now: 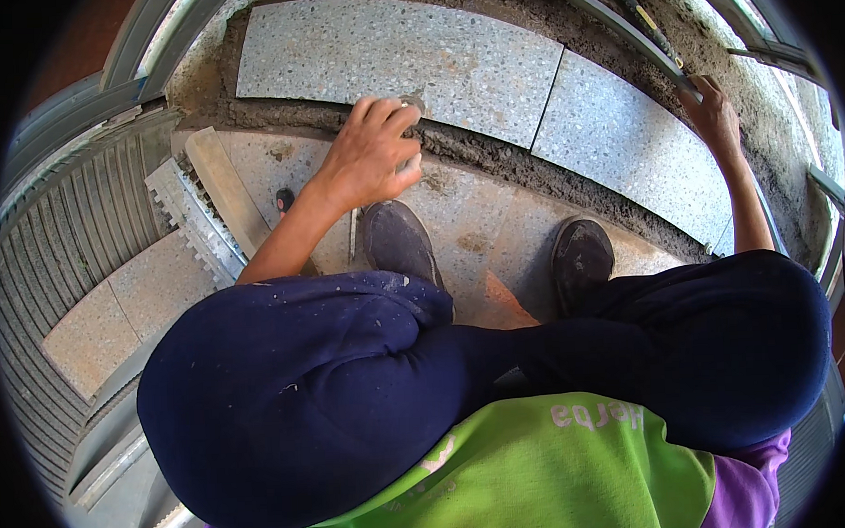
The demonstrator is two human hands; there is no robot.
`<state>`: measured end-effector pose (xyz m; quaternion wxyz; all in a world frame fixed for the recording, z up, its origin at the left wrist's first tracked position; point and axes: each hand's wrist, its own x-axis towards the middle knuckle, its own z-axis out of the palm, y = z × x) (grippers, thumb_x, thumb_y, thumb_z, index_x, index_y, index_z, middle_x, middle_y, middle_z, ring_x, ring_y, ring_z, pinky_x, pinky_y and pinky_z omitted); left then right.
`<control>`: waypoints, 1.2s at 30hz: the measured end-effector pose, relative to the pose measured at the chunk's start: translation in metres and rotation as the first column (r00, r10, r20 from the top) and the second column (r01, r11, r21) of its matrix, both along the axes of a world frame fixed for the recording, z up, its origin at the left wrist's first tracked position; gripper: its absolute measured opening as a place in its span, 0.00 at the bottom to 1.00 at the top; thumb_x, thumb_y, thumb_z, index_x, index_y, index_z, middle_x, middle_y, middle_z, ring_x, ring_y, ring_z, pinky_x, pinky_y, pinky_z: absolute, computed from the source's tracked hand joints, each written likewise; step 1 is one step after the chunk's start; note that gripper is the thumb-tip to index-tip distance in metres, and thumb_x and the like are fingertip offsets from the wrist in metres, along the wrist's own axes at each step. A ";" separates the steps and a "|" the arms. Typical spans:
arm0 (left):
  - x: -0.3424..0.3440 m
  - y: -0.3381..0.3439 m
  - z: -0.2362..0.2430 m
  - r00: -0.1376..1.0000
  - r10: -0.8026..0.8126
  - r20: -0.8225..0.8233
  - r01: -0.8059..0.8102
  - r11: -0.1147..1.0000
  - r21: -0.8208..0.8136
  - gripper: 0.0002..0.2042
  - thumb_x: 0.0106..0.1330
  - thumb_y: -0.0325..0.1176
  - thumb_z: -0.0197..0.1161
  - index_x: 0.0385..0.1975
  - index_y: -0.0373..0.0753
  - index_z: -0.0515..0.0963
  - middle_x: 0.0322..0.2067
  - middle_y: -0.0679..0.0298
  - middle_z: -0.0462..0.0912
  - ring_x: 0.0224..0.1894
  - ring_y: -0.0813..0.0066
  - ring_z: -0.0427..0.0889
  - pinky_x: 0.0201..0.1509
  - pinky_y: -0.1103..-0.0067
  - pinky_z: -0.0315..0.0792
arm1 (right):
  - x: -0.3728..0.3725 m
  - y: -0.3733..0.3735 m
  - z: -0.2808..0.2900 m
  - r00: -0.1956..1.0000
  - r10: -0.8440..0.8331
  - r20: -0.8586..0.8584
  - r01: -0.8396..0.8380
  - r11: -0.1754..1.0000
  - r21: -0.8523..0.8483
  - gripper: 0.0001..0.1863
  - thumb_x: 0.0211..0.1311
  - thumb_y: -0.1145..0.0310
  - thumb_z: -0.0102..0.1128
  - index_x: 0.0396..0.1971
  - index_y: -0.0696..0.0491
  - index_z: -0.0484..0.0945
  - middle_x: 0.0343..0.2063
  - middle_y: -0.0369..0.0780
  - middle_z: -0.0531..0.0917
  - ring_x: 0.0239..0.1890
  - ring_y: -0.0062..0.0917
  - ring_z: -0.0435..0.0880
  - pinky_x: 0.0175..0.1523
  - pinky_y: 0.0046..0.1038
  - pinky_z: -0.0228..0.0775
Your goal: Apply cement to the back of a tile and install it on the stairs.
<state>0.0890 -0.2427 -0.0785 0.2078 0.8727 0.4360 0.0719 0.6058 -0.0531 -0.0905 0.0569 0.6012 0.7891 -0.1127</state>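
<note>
Low over the floor, the left hand [372, 152] reaches the front edge of the wide speckled grey tile [406, 50], its fingers curled; something small and greyish shows at its fingertips, but I cannot tell whether they grasp it; the right hand [713, 116] is at the long metal bar [622, 24] behind the tiles, fingers bent over it, though whether they are clenched or only resting I cannot tell; the wide tile lies on rough wet mortar [488, 155], with a second speckled tile [632, 140] just beside it on the right, a thin dark joint between them; two dark shoes [398, 239] stand on the paler floor [476, 202] in front; near the left forearm lie a wooden strip [224, 182] and a toothed metal tool [196, 216]
</note>
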 end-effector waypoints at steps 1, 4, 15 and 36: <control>0.001 -0.005 0.001 1.000 0.000 -0.002 0.000 1.000 0.000 0.09 0.52 0.37 0.69 0.27 0.38 0.82 0.50 0.60 0.75 0.57 0.60 0.68 0.64 0.62 0.61 | 0.001 0.002 -0.001 1.000 0.015 -0.003 -0.015 1.000 0.003 0.21 0.63 0.55 0.58 0.50 0.54 0.80 0.47 0.45 0.81 0.49 0.45 0.83 0.52 0.43 0.74; 0.005 -0.014 -0.001 0.997 0.053 0.056 -0.056 0.997 0.053 0.08 0.53 0.35 0.69 0.28 0.39 0.81 0.50 0.59 0.75 0.58 0.60 0.69 0.65 0.62 0.61 | 0.000 0.002 -0.002 1.000 0.024 0.008 -0.024 1.000 0.007 0.22 0.63 0.55 0.58 0.50 0.54 0.80 0.48 0.46 0.81 0.49 0.44 0.83 0.52 0.42 0.74; -0.006 -0.011 0.003 0.930 0.296 0.216 -0.328 0.936 0.128 0.05 0.57 0.31 0.70 0.30 0.41 0.80 0.38 0.64 0.79 0.45 0.63 0.75 0.51 0.67 0.67 | -0.003 0.000 0.017 0.999 0.023 0.034 -0.025 0.997 0.072 0.20 0.65 0.55 0.60 0.49 0.53 0.82 0.48 0.44 0.83 0.50 0.42 0.83 0.54 0.40 0.74; -0.220 0.059 -0.087 0.406 0.904 -0.131 -0.908 0.416 0.053 0.20 0.65 0.47 0.63 0.50 0.41 0.84 0.52 0.49 0.81 0.56 0.50 0.79 0.62 0.66 0.70 | -0.158 0.000 -0.050 0.778 0.511 -0.366 -0.508 0.854 0.113 0.11 0.69 0.67 0.57 0.39 0.59 0.84 0.38 0.46 0.84 0.40 0.39 0.85 0.47 0.37 0.77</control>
